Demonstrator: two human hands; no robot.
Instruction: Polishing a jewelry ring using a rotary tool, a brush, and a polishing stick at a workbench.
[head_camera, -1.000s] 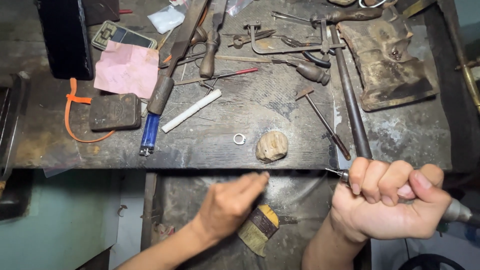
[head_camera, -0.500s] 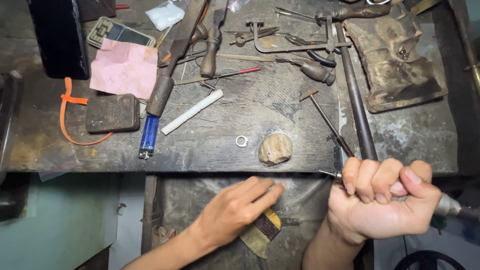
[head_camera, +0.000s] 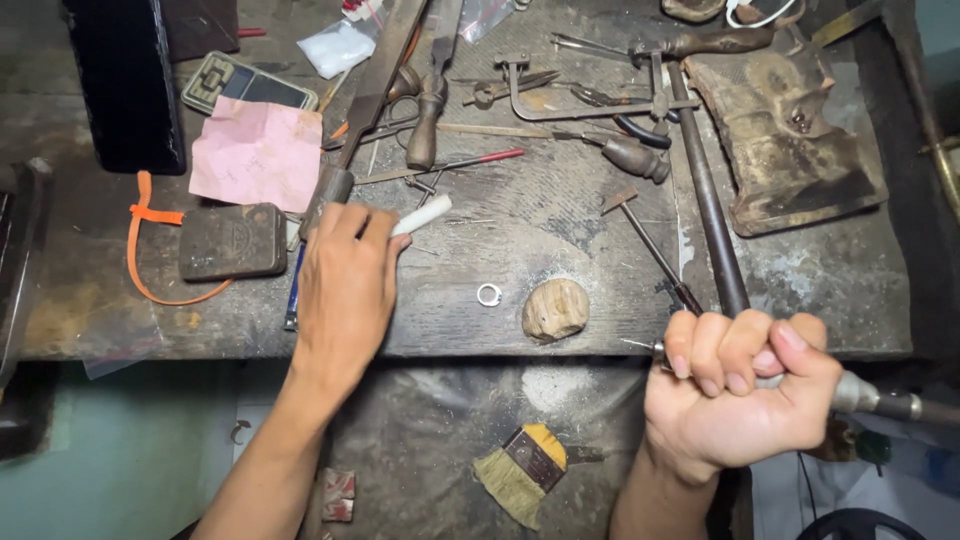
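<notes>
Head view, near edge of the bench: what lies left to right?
Orange strap → dark flat tin → left hand → small metal ring → rounded wooden lump → right hand, fist closed around a rotary handpiece.

Pretty cramped around the left hand (head_camera: 345, 290): dark metal tin (head_camera: 232, 241) and pink paper sheet (head_camera: 258, 155) to its left, piled hand tools beyond its fingers. To its right there's bare worn bench, only a small silver ring (head_camera: 489, 294) and rounded wooden block (head_camera: 555, 309).
</notes>
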